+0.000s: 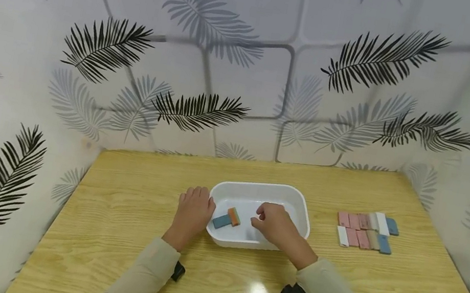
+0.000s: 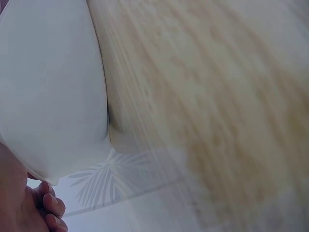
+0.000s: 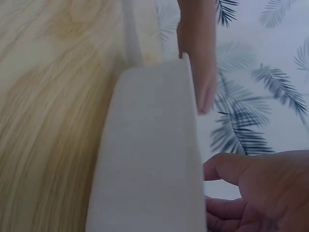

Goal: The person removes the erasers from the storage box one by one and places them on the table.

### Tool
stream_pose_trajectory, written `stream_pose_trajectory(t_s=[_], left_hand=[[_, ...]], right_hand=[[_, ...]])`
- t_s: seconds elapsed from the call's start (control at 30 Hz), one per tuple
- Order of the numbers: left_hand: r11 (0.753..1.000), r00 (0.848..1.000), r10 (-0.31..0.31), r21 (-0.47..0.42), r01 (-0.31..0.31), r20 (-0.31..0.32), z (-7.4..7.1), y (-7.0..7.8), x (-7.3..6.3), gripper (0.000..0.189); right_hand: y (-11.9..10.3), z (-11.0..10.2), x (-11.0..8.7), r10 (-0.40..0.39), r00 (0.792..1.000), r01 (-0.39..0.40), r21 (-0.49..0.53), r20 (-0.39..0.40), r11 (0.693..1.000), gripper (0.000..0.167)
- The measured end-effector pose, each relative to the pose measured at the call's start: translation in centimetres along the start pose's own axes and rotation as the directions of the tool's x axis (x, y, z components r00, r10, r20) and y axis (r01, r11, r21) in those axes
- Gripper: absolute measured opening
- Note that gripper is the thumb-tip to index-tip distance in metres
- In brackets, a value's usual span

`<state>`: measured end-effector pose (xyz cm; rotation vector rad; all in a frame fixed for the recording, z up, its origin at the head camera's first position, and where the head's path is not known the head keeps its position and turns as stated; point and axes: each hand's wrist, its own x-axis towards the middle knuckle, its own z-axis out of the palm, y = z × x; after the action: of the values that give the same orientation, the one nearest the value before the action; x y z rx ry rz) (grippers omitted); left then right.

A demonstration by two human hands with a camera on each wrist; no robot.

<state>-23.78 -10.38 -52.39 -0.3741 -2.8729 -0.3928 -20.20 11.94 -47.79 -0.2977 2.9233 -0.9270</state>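
A white plastic basin [image 1: 219, 241] sits on the table in front of me. My left hand [image 1: 192, 212] holds its left end, with the thumb at the rim; in the left wrist view, the curled fingers [image 2: 54, 205] show past the basin's edge. My right hand [image 1: 279, 226] hovers over the inside of the basin, thumb and fingers loosely bent, with nothing visible between them. In the right wrist view, the basin wall [image 3: 149, 145] hides its fingertips. Inside the basin lie a blue rectangular block [image 1: 221, 221] and an orange-and-green block [image 1: 233, 216], touching each other.
To the right of the basin, several small flat blocks in pink, white, beige and blue lie in two rows, among them a pink block [image 1: 343, 219] and a blue block [image 1: 384, 244]. The wooden table [image 1: 118, 230] meets a leaf-patterned backdrop [image 1: 244, 91] behind and at both sides.
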Motion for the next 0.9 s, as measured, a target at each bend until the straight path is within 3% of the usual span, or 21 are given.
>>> stream_pose_trajectory(t_s=[0.23, 0.4, 0.6, 0.9], left_hand=[[1.0, 1.0, 0.012, 0.009, -0.012, -0.011, -0.1, 0.2, -0.1, 0.021], [0.999, 0.999, 0.026, 0.03, -0.026, -0.028, -0.1, 0.1, -0.1, 0.021], [0.999, 1.0, 0.019, 0.039, -0.018, -0.017, -0.3, 0.2, 0.0, 0.022], [1.0, 1.0, 0.012, 0.024, -0.012, -0.012, -0.4, 0.2, -0.1, 0.021]], right_hand=[[-1.2, 3.2, 2.3, -0.002, 1.0, 0.003, -0.042, 0.028, 0.999, 0.025], [-1.7, 4.5, 3.5, 0.056, 0.996, -0.055, -0.01, 0.064, 0.998, 0.029], [-2.0, 5.0, 3.8, 0.13, 0.985, -0.132, 0.013, 0.109, 0.991, 0.02], [-2.1, 4.0, 3.3, 0.096, 0.993, -0.097, 0.022, 0.066, 0.995, 0.02]])
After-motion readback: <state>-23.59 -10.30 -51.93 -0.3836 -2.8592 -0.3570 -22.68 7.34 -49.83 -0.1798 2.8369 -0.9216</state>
